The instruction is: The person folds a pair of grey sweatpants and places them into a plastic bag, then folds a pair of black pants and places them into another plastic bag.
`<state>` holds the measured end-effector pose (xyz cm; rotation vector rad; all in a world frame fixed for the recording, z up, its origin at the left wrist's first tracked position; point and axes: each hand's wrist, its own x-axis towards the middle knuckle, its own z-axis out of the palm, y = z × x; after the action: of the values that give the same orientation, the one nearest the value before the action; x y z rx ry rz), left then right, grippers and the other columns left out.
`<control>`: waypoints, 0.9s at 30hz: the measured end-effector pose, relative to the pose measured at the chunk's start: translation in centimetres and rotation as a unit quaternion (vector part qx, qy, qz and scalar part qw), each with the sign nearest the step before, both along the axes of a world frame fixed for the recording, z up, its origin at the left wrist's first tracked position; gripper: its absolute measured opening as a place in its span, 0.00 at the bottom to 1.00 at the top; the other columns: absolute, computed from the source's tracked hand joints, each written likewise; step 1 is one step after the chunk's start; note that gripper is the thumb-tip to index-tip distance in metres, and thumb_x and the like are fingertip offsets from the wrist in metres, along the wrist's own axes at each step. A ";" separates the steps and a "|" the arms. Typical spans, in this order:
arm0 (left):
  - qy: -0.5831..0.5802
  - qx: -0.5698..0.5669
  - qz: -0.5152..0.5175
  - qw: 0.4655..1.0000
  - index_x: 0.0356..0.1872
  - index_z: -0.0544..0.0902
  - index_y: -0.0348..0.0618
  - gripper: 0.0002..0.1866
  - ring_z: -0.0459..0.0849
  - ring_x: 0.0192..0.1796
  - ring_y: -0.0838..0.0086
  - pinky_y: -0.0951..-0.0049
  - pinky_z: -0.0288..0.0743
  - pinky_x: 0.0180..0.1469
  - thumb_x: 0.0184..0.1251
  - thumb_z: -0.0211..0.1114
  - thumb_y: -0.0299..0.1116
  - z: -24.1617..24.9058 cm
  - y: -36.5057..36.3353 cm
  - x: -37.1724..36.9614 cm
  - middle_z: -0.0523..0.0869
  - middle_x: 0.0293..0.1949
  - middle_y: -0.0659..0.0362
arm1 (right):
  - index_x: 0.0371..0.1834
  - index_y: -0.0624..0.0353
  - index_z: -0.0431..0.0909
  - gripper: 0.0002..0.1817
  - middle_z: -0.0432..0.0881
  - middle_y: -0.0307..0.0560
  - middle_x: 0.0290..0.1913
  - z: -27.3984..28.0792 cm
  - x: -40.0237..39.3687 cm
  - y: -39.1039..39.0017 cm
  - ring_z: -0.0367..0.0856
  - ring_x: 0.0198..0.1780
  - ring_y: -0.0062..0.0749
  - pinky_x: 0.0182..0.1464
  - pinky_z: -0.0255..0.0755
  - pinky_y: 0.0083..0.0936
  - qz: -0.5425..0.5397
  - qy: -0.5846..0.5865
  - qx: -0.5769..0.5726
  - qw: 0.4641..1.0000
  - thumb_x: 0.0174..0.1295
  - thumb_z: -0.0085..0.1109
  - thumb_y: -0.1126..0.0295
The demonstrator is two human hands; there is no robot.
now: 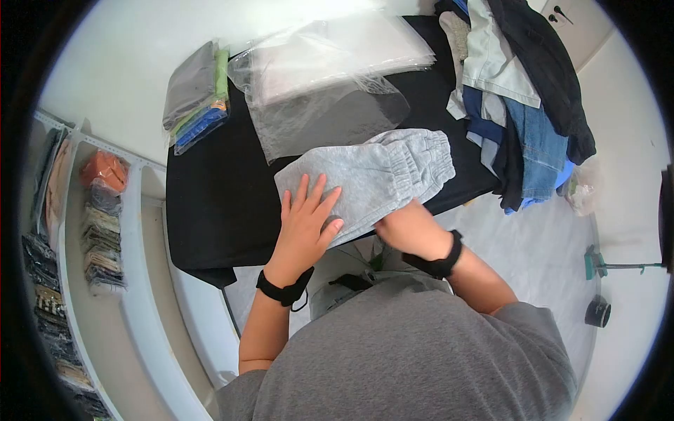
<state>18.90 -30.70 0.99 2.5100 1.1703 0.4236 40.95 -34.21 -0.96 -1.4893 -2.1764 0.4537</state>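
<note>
A folded pair of light grey sweatpants (358, 175) lies on the black-covered table, its gathered elastic cuffs toward the right. My left hand (305, 217) rests flat on the left part of the fabric with its fingers spread. At the near edge, close to the cuffs, my right hand (414, 231) is closed with its fingers curled in against the sweatpants; the fingertips are mostly hidden. Both wrists wear black bands.
Clear plastic bags (337, 63) lie flat behind the sweatpants. Bagged folded garments (193, 91) are stacked at the back left. Jeans and other clothes (519, 105) are heaped on the right. Shelves (133, 231) with bagged clothes stand left of the black tablecloth (210, 210).
</note>
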 end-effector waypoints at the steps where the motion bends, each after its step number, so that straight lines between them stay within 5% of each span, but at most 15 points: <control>1: 0.004 0.008 0.000 1.000 0.64 0.70 0.48 0.26 0.50 0.73 0.48 0.42 0.37 0.70 0.64 0.54 0.40 -0.1 0.0 0.0 0.59 0.71 0.50 | 0.53 0.58 0.75 0.19 0.79 0.53 0.49 -0.5 1.5 0.3 0.77 0.53 0.49 0.56 0.70 0.39 -0.013 0.039 -0.095 0.995 0.58 0.50 0.70; 3: 0.007 0.013 0.002 1.000 0.64 0.70 0.48 0.26 0.50 0.73 0.48 0.41 0.38 0.70 0.64 0.55 0.41 -0.2 0.0 0.1 0.59 0.71 0.49 | 0.52 0.60 0.75 0.16 0.81 0.49 0.45 -1.4 4.2 0.2 0.79 0.48 0.41 0.52 0.71 0.35 -0.123 0.257 -0.114 0.952 0.64 0.47 0.68; 4: 0.008 0.023 0.002 1.000 0.64 0.70 0.48 0.26 0.50 0.73 0.48 0.41 0.39 0.70 0.64 0.56 0.41 -0.2 0.0 0.2 0.59 0.70 0.49 | 0.52 0.62 0.75 0.17 0.81 0.44 0.46 1.8 2.7 0.3 0.79 0.45 0.32 0.49 0.70 0.33 -0.172 0.576 -0.135 0.788 0.70 0.44 0.62; 5: 0.010 0.034 0.000 0.999 0.63 0.71 0.49 0.26 0.50 0.73 0.47 0.41 0.39 0.69 0.63 0.57 0.41 -0.2 -0.1 0.2 0.60 0.70 0.49 | 0.53 0.65 0.73 0.23 0.80 0.43 0.49 2.7 3.5 0.7 0.78 0.46 0.26 0.51 0.70 0.32 -0.154 0.653 -0.200 0.714 0.71 0.42 0.55; 8: 0.034 0.055 0.002 0.998 0.64 0.70 0.47 0.28 0.50 0.73 0.48 0.41 0.41 0.69 0.61 0.59 0.40 -0.3 -0.2 0.3 0.59 0.70 0.48 | 0.58 0.65 0.70 0.25 0.79 0.46 0.52 4.6 2.5 1.8 0.75 0.54 0.28 0.56 0.66 0.25 -0.168 0.598 -0.278 0.732 0.68 0.47 0.56; 9: 0.034 0.054 0.002 0.998 0.64 0.70 0.47 0.28 0.50 0.73 0.48 0.41 0.41 0.69 0.61 0.59 0.40 -0.4 -0.2 0.4 0.59 0.70 0.48 | 0.58 0.65 0.71 0.25 0.80 0.47 0.51 4.6 1.7 2.2 0.76 0.53 0.29 0.55 0.67 0.25 -0.203 0.384 -0.172 0.884 0.66 0.52 0.57; 10: 0.003 0.074 0.015 0.997 0.61 0.72 0.44 0.27 0.55 0.71 0.49 0.40 0.44 0.68 0.60 0.61 0.39 -0.6 -0.3 0.4 0.64 0.67 0.49 | 0.57 0.66 0.71 0.25 0.80 0.47 0.50 4.6 1.2 2.4 0.77 0.52 0.30 0.54 0.68 0.25 -0.220 0.140 -0.054 0.964 0.63 0.56 0.58; 12: -0.028 0.095 0.030 0.995 0.58 0.74 0.42 0.26 0.59 0.70 0.50 0.39 0.46 0.68 0.58 0.63 0.38 -0.5 -1.2 0.5 0.68 0.65 0.49 | 0.51 0.68 0.74 0.25 0.81 0.49 0.45 4.7 1.3 3.9 0.78 0.47 0.32 0.50 0.70 0.26 -0.172 0.225 -0.094 0.954 0.58 0.61 0.58; 14: -0.170 0.172 -0.166 0.956 0.49 0.79 0.39 0.20 0.69 0.64 0.52 0.45 0.57 0.65 0.56 0.65 0.36 0.9 -3.5 1.0 0.77 0.56 0.51 | 0.43 0.68 0.77 0.21 0.83 0.47 0.37 5.0 1.1 5.7 0.82 0.36 0.30 0.40 0.75 0.24 -0.078 0.423 -0.146 0.891 0.56 0.63 0.61; 15: -0.183 0.065 -0.251 0.948 0.40 0.82 0.39 0.13 0.74 0.59 0.54 0.54 0.64 0.63 0.56 0.65 0.34 2.5 -4.7 2.1 0.82 0.47 0.53 | 0.43 0.68 0.77 0.21 0.83 0.47 0.37 5.7 0.8 6.2 0.82 0.36 0.30 0.40 0.75 0.24 -0.080 0.423 -0.152 0.889 0.56 0.63 0.61; 17: -0.198 0.070 -0.302 0.930 0.46 0.79 0.37 0.16 0.73 0.60 0.51 0.58 0.65 0.63 0.59 0.63 0.34 0.4 -4.3 4.5 0.79 0.52 0.47 | 0.43 0.66 0.78 0.18 0.84 0.43 0.35 8.1 0.5 7.0 0.82 0.32 0.23 0.32 0.75 0.18 -0.026 0.507 -0.260 0.821 0.56 0.63 0.62; 20: -0.075 0.076 -0.089 0.990 0.55 0.70 0.31 0.24 0.70 0.62 0.45 0.54 0.62 0.65 0.63 0.60 0.37 0.5 -3.5 6.8 0.69 0.60 0.37 | 0.41 0.64 0.79 0.17 0.84 0.39 0.34 9.6 -0.1 8.1 0.81 0.30 0.18 0.27 0.72 0.14 -0.001 0.521 -0.293 0.802 0.57 0.63 0.62; 21: -0.075 0.078 -0.092 0.990 0.55 0.70 0.31 0.24 0.70 0.62 0.45 0.54 0.62 0.65 0.63 0.60 0.37 -0.3 -2.8 7.0 0.69 0.60 0.37 | 0.41 0.64 0.79 0.17 0.84 0.39 0.34 9.9 -0.2 8.0 0.81 0.30 0.18 0.27 0.72 0.14 -0.003 0.522 -0.290 0.802 0.57 0.63 0.62; 23: -0.090 -0.063 0.104 0.988 0.53 0.71 0.30 0.24 0.71 0.61 0.47 0.56 0.63 0.63 0.65 0.59 0.40 -1.9 -1.9 7.1 0.71 0.58 0.36 | 0.41 0.64 0.79 0.17 0.83 0.40 0.34 10.6 -0.1 7.7 0.81 0.33 0.18 0.31 0.72 0.15 -0.006 0.466 -0.286 0.837 0.56 0.64 0.61; 27: -0.084 -0.039 0.087 0.992 0.55 0.73 0.37 0.23 0.73 0.58 0.48 0.58 0.66 0.58 0.67 0.55 0.43 -2.6 -1.4 5.6 0.75 0.57 0.44 | 0.42 0.67 0.79 0.20 0.83 0.43 0.34 9.4 0.6 6.7 0.81 0.36 0.22 0.36 0.73 0.20 -0.023 0.436 -0.214 0.874 0.54 0.65 0.60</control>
<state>24.47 -32.12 -1.64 2.2659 1.3159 0.6107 41.53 -27.47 8.40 -1.1672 -1.3521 1.3542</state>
